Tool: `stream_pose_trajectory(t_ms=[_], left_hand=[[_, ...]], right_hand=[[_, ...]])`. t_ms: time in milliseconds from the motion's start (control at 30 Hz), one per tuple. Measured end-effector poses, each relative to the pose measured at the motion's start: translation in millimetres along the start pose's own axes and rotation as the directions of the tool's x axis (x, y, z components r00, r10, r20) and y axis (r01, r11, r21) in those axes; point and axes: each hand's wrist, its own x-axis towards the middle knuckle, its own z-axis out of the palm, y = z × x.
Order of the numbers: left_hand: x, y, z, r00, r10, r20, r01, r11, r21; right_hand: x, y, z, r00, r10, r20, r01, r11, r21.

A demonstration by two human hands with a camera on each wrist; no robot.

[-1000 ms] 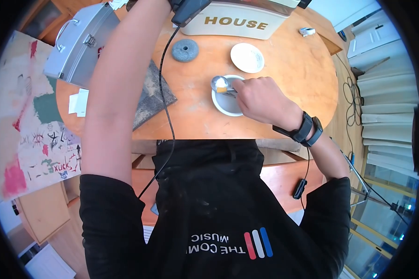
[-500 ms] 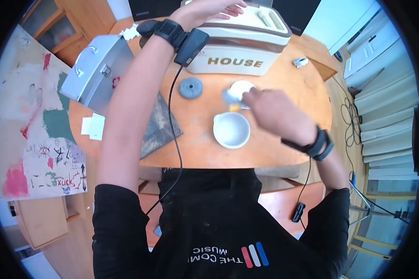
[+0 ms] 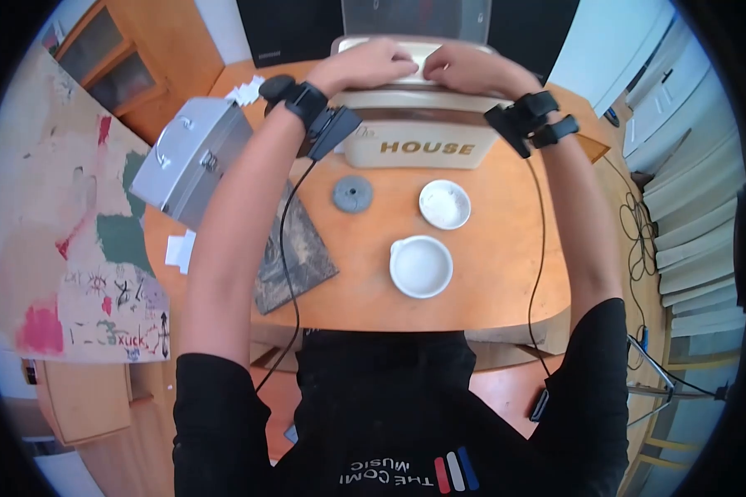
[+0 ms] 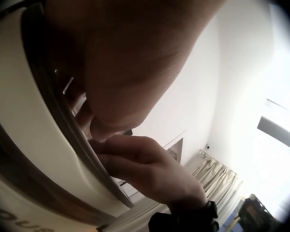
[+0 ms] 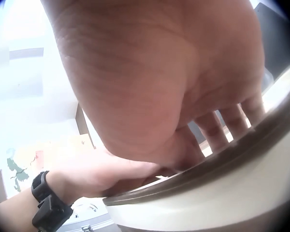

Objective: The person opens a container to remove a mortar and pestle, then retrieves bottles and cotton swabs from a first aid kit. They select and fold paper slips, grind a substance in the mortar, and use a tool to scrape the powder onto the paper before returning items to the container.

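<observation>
A cream box lettered HOUSE stands at the back of the table, with a clear lid raised behind it. Over its open top, my left hand bends its fingers inward from the left. My right hand meets it from the other side, fingertips close to the left ones. Fingers of the right hand reach down past the brown rim in the right wrist view. Behind that rim the fingertips are hidden, and I cannot tell what they hold. The spoon is out of sight.
Nearer on the table are a white spouted bowl, a small white dish and a grey disc with a central hole. To the left lie a dark board and a silver case. Cables hang from both wrists.
My right hand has moved from the bowl, past the dish, up to the box, and the spoon it held has gone from view. The left hand stays at the box top. The clear lid now shows upright.
</observation>
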Motion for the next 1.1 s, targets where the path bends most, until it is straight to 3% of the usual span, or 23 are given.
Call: stream_pose_trajectory(t_ms=[33,100,133,167,200,233,300,367,433,467,500,567,633,767,833,867,900,967,1033,1100], left_hand=[[-1,-5,5,0.996,0.07,-0.054,-0.073,0.996,-0.047],[-15,14,-6,0.999,0.023,0.029,-0.022,0.999,-0.028],[-8,3,-2,0.999,0.049,0.022,-0.047,0.996,-0.074],[0,-7,2,0.997,0.076,0.01,-0.074,0.99,-0.119],[2,-8,6,0.991,0.077,-0.106,-0.092,0.985,-0.147],[3,-11,9,0.988,0.088,-0.126,-0.109,0.981,-0.164],[5,-15,12,0.979,0.12,-0.162,-0.15,0.971,-0.187],[1,-10,8,0.989,0.037,-0.14,-0.076,0.954,-0.289],[1,-9,8,0.983,-0.037,-0.18,-0.034,0.926,-0.376],[-9,6,1,0.978,-0.118,-0.172,0.055,0.942,-0.332],[-7,4,2,0.97,-0.106,-0.218,0.007,0.91,-0.414],[0,-10,8,0.943,-0.095,-0.32,-0.105,0.826,-0.554],[-4,-12,6,0.922,-0.19,-0.338,-0.15,0.628,-0.764],[-10,-20,2,0.872,-0.339,-0.354,-0.286,0.234,-0.929],[-14,-22,2,0.849,-0.369,-0.379,-0.356,0.132,-0.925],[-15,-22,2,0.837,-0.392,-0.381,-0.382,0.078,-0.921],[-15,-21,2,0.828,-0.412,-0.381,-0.408,0.026,-0.913],[-15,-20,4,0.777,-0.456,-0.434,-0.464,0.05,-0.884],[-12,-18,5,0.721,-0.508,-0.471,-0.507,0.076,-0.859],[-8,-21,10,0.67,-0.524,-0.526,-0.546,0.131,-0.827]], right_hand=[[-10,-7,-5,1.0,0.029,0.003,-0.029,0.999,0.03],[-14,6,7,0.99,-0.022,-0.14,0.021,1.0,-0.008],[-16,3,14,0.927,-0.134,-0.35,0.09,0.986,-0.138],[-22,-3,22,0.807,-0.262,-0.529,0.126,0.952,-0.278],[-26,-19,34,0.733,-0.333,-0.592,0.201,0.939,-0.28],[-31,-41,51,0.649,-0.393,-0.652,0.27,0.92,-0.285],[-47,-81,86,0.824,-0.409,-0.391,0.358,0.912,-0.2],[-42,-100,127,0.845,-0.5,-0.188,0.457,0.859,-0.232],[-25,-96,174,0.859,-0.485,-0.164,0.467,0.873,-0.141],[-18,-99,191,0.888,-0.45,-0.098,0.44,0.892,-0.105],[-7,-101,200,0.908,-0.418,-0.032,0.414,0.906,-0.085],[3,-98,194,0.917,-0.395,0.057,0.398,0.915,-0.058],[-4,-105,187,0.901,-0.421,0.109,0.426,0.904,-0.03],[-36,-100,167,0.914,-0.406,0.006,0.395,0.892,0.222],[-59,-106,112,0.916,-0.397,-0.064,0.391,0.842,0.371],[-67,-102,87,0.91,-0.373,-0.178,0.413,0.805,0.425],[-71,-101,64,0.897,-0.335,-0.29,0.439,0.763,0.475],[-65,-102,27,0.903,-0.007,-0.429,0.284,0.759,0.585],[-15,-69,16,0.575,-0.219,-0.788,0.377,0.926,0.017],[28,-53,13,0.589,-0.21,-0.781,0.224,0.97,-0.092]])
